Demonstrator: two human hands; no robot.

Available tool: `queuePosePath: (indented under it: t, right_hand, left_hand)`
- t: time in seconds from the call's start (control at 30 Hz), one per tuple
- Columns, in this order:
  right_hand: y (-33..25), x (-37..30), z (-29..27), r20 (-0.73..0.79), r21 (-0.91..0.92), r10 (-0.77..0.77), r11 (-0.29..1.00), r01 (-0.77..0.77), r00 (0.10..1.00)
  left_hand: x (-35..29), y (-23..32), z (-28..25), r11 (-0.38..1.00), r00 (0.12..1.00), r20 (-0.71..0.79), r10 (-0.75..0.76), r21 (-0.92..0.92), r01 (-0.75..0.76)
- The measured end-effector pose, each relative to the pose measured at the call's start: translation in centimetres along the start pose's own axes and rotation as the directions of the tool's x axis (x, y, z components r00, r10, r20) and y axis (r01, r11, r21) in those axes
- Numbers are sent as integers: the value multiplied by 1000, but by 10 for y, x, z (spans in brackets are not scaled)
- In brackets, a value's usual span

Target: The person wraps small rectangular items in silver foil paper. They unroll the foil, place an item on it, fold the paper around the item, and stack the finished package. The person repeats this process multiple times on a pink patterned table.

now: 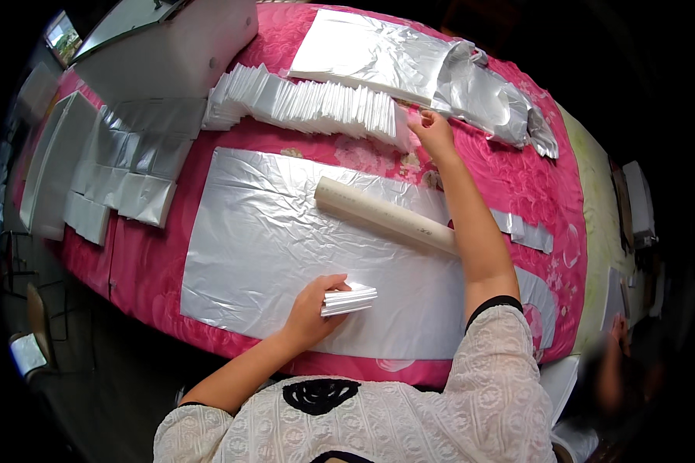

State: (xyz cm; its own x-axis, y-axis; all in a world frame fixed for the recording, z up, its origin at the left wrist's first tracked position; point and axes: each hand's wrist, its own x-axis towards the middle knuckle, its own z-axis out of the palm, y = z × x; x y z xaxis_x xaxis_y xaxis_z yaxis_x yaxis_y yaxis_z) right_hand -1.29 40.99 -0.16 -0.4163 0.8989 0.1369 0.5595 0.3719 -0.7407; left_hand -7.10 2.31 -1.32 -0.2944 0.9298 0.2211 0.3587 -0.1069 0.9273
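Note:
My left hand (313, 307) is closed round a small stack of folded silver foil packets (349, 299), held above a large silver foil sheet (247, 231). With my right arm stretched far across the table, my right hand (434, 133) is at the right end of a long row of similar upright packets (309, 104). Its fingers are curled in a pinch at the end packet (402, 130), which looks slightly blurred. A pale cardboard tube (386, 216) lies slantwise on the sheet, its right end hidden by my right forearm.
A pink flowered cloth (154, 266) covers the table. More foil (371, 54) lies flat and crumpled at the back. At left are flat foil packets (143, 158), a narrow white box (58, 166) and a large white box (174, 50). Foil strips (529, 234) lie right of my arm.

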Motion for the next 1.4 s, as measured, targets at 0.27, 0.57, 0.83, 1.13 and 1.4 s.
queuePosePath:
  t: [0.27, 0.57, 0.83, 1.13, 1.4]
  right_hand:
    - [-111, -215, -41, 506, 102, -621, 732, 673, 599]
    - [-101, -263, -29, 398, 375, -579, 811, 450, 711]
    - [-79, -289, 14, 248, 340, -473, 860, 381, 846]
    - [-70, -296, 18, 274, 230, -417, 903, 362, 866]
    - [-66, -292, 19, 263, 235, -433, 895, 379, 862]
  left_hand:
    - [-5, 5, 1, 1000, 997, -83, -4, 20, 6]
    - [-7, 9, -7, 999, 993, -115, -27, -28, 24]
    - [-22, 2, -19, 982, 992, -111, -66, -182, 45]
    - [-22, 2, -14, 1000, 998, -62, -29, -13, 28]
    - [-17, 0, -13, 1000, 996, -85, 8, 7, -8]
